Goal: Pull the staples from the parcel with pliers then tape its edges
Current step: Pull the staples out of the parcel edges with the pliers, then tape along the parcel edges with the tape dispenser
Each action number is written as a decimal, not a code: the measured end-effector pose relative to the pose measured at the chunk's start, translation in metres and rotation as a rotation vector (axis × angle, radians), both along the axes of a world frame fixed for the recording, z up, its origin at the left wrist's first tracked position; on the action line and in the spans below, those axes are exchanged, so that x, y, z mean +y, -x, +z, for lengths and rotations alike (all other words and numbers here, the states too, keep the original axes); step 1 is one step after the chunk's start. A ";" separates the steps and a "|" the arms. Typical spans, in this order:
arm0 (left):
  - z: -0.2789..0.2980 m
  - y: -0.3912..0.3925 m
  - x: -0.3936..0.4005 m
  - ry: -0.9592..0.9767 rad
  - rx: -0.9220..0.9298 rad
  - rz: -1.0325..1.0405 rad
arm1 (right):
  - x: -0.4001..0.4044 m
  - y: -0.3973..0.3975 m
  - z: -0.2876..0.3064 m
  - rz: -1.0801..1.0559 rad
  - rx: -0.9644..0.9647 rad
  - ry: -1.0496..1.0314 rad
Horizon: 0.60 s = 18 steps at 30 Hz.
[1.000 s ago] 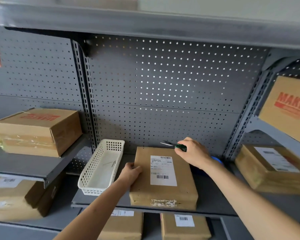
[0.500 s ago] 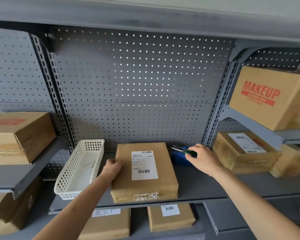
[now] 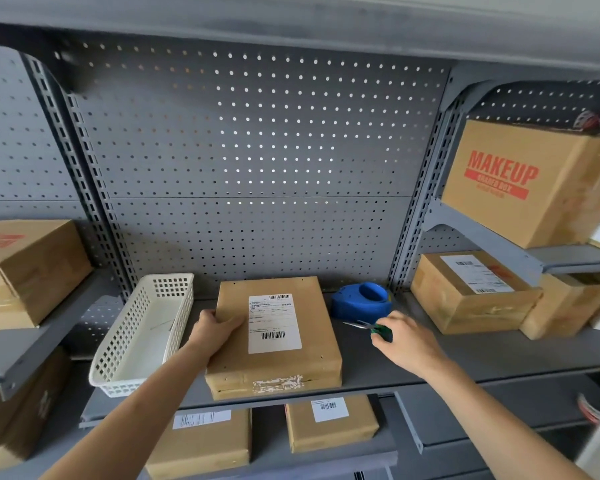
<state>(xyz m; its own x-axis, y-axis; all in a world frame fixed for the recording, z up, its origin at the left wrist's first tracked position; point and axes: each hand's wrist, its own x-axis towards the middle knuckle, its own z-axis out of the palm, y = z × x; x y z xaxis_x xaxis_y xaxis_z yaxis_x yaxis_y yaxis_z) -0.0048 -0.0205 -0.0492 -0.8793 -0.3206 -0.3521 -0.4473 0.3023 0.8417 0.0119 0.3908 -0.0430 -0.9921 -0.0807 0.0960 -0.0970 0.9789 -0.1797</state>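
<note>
The right hand [image 3: 404, 342] is curling its fingers [image 3: 383, 336] tight around the green handles of the pliers [image 3: 369, 327], whose thin metal nose is sticking out past the fingertips toward the parcel's right edge without touching it. Just beyond that nose, the blue tape dispenser [image 3: 361, 301] is sitting on the grey shelf [image 3: 447, 362], close to the hand but apart from it. The left hand [image 3: 215, 332] is pressing on the parcel [image 3: 274, 341], its fingers [image 3: 231, 323] lying together over the left edge and top face, the thumb hidden so the grip below cannot be told. The parcel is lying flat between the two hands, its white shipping label [image 3: 273, 323] just right of the left fingertips, torn white tape residue showing on its near side. Left of the left hand, the white perforated basket [image 3: 142, 337] is resting just beside the parcel. Further out, other cardboard boxes are filling neighbouring shelves, one printed MAKEUP [image 3: 534, 181] up to the right.
</note>
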 end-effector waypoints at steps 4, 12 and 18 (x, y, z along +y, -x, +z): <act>-0.002 0.001 -0.002 -0.033 0.008 -0.001 | 0.001 -0.001 -0.015 0.017 -0.003 -0.063; -0.005 0.002 -0.005 -0.054 0.013 -0.009 | 0.002 0.003 -0.039 0.063 0.065 -0.136; -0.004 0.003 -0.005 -0.049 0.019 -0.014 | 0.006 0.006 -0.060 0.098 0.153 -0.114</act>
